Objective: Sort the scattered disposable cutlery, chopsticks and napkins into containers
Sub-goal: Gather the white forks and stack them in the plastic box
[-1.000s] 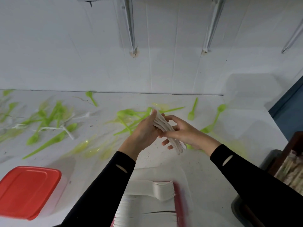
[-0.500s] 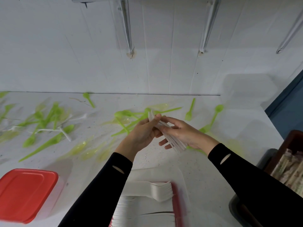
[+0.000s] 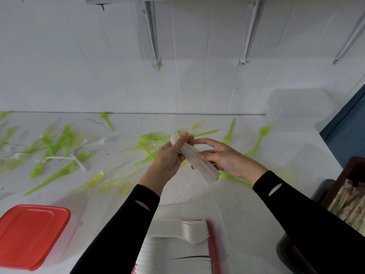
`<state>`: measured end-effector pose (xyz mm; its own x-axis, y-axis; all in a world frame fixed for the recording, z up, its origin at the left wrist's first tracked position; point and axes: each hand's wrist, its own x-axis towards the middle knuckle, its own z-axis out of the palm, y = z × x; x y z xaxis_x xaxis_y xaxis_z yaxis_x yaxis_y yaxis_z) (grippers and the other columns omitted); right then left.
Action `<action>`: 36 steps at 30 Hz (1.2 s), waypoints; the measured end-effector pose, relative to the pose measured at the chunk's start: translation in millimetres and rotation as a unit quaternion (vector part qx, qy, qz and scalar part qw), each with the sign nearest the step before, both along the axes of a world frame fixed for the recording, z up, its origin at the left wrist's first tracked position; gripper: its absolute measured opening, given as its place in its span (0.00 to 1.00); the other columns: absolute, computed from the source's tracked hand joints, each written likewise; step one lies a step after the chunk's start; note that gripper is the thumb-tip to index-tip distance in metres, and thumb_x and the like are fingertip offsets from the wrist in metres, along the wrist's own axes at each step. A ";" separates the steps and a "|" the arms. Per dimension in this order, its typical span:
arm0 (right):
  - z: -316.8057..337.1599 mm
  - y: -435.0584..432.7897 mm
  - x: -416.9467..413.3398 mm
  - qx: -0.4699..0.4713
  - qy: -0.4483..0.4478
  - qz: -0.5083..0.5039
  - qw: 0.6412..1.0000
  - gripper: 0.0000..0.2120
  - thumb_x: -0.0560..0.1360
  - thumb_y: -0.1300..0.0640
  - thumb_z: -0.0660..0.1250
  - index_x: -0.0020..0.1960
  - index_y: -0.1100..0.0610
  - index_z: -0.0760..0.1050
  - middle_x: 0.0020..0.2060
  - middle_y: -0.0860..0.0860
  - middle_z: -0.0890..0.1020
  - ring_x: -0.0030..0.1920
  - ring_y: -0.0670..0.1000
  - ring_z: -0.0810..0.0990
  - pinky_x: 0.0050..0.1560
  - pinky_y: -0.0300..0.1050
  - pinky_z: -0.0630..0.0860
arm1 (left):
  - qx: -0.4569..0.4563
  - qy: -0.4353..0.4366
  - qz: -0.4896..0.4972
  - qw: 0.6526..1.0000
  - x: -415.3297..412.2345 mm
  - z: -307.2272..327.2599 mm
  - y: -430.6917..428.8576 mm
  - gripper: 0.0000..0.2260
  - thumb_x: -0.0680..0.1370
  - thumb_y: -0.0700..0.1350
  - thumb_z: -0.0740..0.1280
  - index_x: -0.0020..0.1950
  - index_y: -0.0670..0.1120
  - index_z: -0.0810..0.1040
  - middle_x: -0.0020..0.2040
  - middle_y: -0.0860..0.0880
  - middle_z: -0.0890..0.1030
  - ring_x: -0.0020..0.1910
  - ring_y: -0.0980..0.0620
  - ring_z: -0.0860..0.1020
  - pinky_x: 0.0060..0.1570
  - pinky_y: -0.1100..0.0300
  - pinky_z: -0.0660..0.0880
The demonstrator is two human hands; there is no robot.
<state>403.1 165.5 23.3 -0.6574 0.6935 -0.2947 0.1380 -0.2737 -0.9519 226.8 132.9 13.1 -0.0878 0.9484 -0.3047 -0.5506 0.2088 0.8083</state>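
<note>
Above the white table I hold a stack of white plastic cutlery point(image 3: 199, 163), slanting from upper left to lower right. My left hand point(image 3: 169, 159) grips its upper end with the thumb on top. My right hand point(image 3: 223, 157) pinches the lower part with fingers and thumb. Below my arms an open container with a red rim point(image 3: 213, 248) holds stacked white forks point(image 3: 189, 232). Green plastic cutlery point(image 3: 59, 151) and a few white forks point(image 3: 79, 161) lie scattered over the table's far side.
A closed container with a red lid point(image 3: 29, 234) stands at the near left. At the right edge a dark wooden box point(image 3: 353, 175) holds wrapped packets. A white wall with metal brackets rises behind the table point(image 3: 246, 204).
The two hands have shifted slightly along the white stack, squaring it; the stack stays in the same place above the table.
</note>
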 end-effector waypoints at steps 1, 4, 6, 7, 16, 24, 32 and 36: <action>-0.6 0.0 -0.4 -0.001 -0.002 0.005 1.000 0.20 0.78 0.59 0.68 0.68 0.46 0.71 0.53 0.58 0.84 0.53 0.59 0.84 0.56 0.54 0.80 | 0.003 -0.003 -0.007 1.000 -0.1 1.1 0.0 0.15 0.72 0.47 0.72 0.53 0.38 0.80 0.51 0.44 0.82 0.46 0.52 0.81 0.48 0.61 0.80; -1.5 -0.3 -1.6 0.003 -0.006 0.001 1.000 0.20 0.78 0.59 0.69 0.67 0.49 0.70 0.52 0.58 0.85 0.52 0.59 0.85 0.56 0.55 0.79 | 0.012 -0.011 -0.003 1.000 1.5 2.0 -0.2 0.13 0.72 0.45 0.72 0.54 0.39 0.80 0.50 0.44 0.82 0.48 0.51 0.82 0.50 0.60 0.80; -2.5 0.1 -2.4 0.005 -0.010 -0.007 1.000 0.18 0.78 0.58 0.69 0.65 0.51 0.70 0.51 0.60 0.85 0.52 0.60 0.84 0.57 0.58 0.77 | 0.016 -0.034 0.031 0.999 0.7 1.5 0.2 0.13 0.75 0.42 0.70 0.57 0.39 0.78 0.52 0.43 0.83 0.51 0.50 0.83 0.51 0.60 0.80; -3.2 0.5 -2.5 0.005 -0.011 -0.008 1.000 0.17 0.78 0.57 0.69 0.64 0.52 0.70 0.51 0.60 0.85 0.51 0.61 0.84 0.57 0.59 0.77 | 0.019 -0.042 0.048 0.998 -0.2 1.0 0.6 0.12 0.77 0.42 0.69 0.58 0.38 0.77 0.52 0.44 0.83 0.51 0.50 0.83 0.51 0.60 0.80; -13.8 -9.4 -11.4 0.084 -0.082 0.026 0.993 0.15 0.78 0.53 0.68 0.65 0.52 0.76 0.48 0.56 0.85 0.48 0.53 0.85 0.51 0.50 0.82 | 0.044 -0.067 0.152 0.985 -3.6 3.2 4.8 0.09 0.80 0.45 0.67 0.54 0.41 0.76 0.52 0.45 0.83 0.51 0.49 0.84 0.56 0.53 0.79; -7.1 -8.1 -9.6 0.024 -0.053 0.043 0.997 0.14 0.78 0.54 0.68 0.61 0.59 0.77 0.49 0.57 0.86 0.51 0.59 0.85 0.51 0.51 0.82 | 0.057 -0.114 0.133 0.983 -1.7 6.6 4.6 0.05 0.81 0.43 0.65 0.51 0.41 0.76 0.51 0.44 0.84 0.50 0.49 0.84 0.50 0.55 0.81; -13.7 -23.8 -18.9 0.200 -0.160 0.049 0.966 0.25 0.71 0.45 0.75 0.65 0.47 0.75 0.46 0.48 0.85 0.44 0.47 0.84 0.47 0.47 0.81 | 0.008 -0.143 0.273 0.951 -8.0 4.3 6.3 0.14 0.79 0.50 0.67 0.40 0.43 0.70 0.27 0.51 0.70 0.25 0.56 0.71 0.41 0.60 0.81; -17.9 -21.4 -20.7 0.363 -0.246 0.031 0.898 0.22 0.77 0.48 0.69 0.69 0.44 0.72 0.35 0.41 0.78 0.34 0.41 0.77 0.40 0.41 0.72 | 0.002 -0.188 0.296 0.936 -12.5 1.5 6.2 0.14 0.80 0.51 0.66 0.41 0.44 0.70 0.31 0.49 0.68 0.24 0.56 0.71 0.39 0.60 0.81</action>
